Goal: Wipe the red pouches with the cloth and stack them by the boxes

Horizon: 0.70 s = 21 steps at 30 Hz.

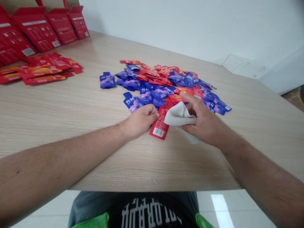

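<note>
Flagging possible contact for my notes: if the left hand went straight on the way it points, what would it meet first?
The red packet right at the fingertips of the left hand; beyond it, probably the pale cloth in the right hand, though relative heights are unclear.

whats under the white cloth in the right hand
The red sachet, its barcode showing, is partly covered by the white cloth. Anything else under there is hidden by the cloth and right hand.

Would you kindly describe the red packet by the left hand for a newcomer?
On the table lies a red-and-blue pile of packets. At its near edge, the left hand holds the red packet, set apart by its large barcode.
</note>
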### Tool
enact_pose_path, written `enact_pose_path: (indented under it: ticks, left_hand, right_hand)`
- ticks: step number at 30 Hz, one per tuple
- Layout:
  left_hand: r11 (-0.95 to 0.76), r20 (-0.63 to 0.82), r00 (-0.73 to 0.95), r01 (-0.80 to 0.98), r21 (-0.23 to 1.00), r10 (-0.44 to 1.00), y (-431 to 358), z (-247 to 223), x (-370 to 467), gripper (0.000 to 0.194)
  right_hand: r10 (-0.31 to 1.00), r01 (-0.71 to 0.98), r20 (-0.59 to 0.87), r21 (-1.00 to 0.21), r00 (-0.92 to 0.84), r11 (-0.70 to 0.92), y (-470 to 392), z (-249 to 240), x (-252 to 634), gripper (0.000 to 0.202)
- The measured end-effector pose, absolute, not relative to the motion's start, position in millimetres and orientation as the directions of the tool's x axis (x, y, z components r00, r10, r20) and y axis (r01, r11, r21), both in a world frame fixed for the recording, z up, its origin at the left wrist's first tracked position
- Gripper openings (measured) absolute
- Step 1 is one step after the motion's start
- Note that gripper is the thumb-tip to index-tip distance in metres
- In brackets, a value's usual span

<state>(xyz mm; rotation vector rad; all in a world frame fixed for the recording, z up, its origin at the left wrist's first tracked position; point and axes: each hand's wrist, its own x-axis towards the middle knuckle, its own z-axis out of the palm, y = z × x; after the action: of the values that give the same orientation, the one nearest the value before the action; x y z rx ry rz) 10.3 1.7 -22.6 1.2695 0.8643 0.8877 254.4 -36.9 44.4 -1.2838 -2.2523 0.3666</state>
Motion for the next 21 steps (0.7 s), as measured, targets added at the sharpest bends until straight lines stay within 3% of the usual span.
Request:
enact_pose_path:
  ticks: [1, 3, 7, 10, 13, 15, 19, 21]
  left_hand:
    - [0.079, -0.041, 0.420, -0.074, 0.994, 0.907, 2.0, -22.9, 10.0, 0.017]
    - [0.071, -0.025, 0.437, -0.091, 0.993, 0.899, 3.1, -23.6, 9.5, 0.018]
    - [0.063, 0.018, 0.473, -0.155, 0.986, 0.881, 4.6, -24.3, 8.9, 0.023]
    - [0.076, 0.019, 0.477, -0.178, 0.981, 0.879, 2.7, -22.6, 8.0, 0.026]
    - [0.061, 0.007, 0.472, -0.128, 0.990, 0.881, -0.3, -19.0, 5.9, 0.023]
    - [0.039, 0.004, 0.483, -0.079, 0.996, 0.876, -1.4, -16.8, 4.4, 0.020]
    - [0.050, -0.023, 0.491, -0.042, 0.998, 0.871, -1.0, -15.3, 2.1, 0.019]
    - [0.064, -0.034, 0.484, -0.045, 0.997, 0.874, -0.6, -15.6, 1.4, 0.020]
  right_hand:
    - [0.859, 0.714, 0.303, -0.477, -0.413, 0.512, -31.7, 45.3, 250.4, 0.084]
    - [0.857, 0.724, 0.306, -0.459, -0.415, 0.515, -20.2, 45.5, 242.0, 0.083]
    - [0.818, 0.715, 0.391, -0.412, -0.422, 0.565, -8.1, 37.9, 228.5, 0.047]
    - [0.714, 0.644, 0.475, -0.337, -0.514, 0.687, -18.6, 26.8, 224.0, 0.031]
    - [0.594, 0.531, 0.367, -0.267, -0.716, 0.804, -33.0, 18.0, 226.8, 0.029]
    - [0.612, 0.565, 0.345, -0.236, -0.712, 0.791, -35.6, 15.6, 231.8, 0.032]
    - [0.730, 0.726, 0.490, -0.249, -0.477, 0.642, -31.0, 16.7, 237.6, 0.029]
    - [0.738, 0.718, 0.438, -0.252, -0.513, 0.649, -32.9, 18.5, 235.4, 0.028]
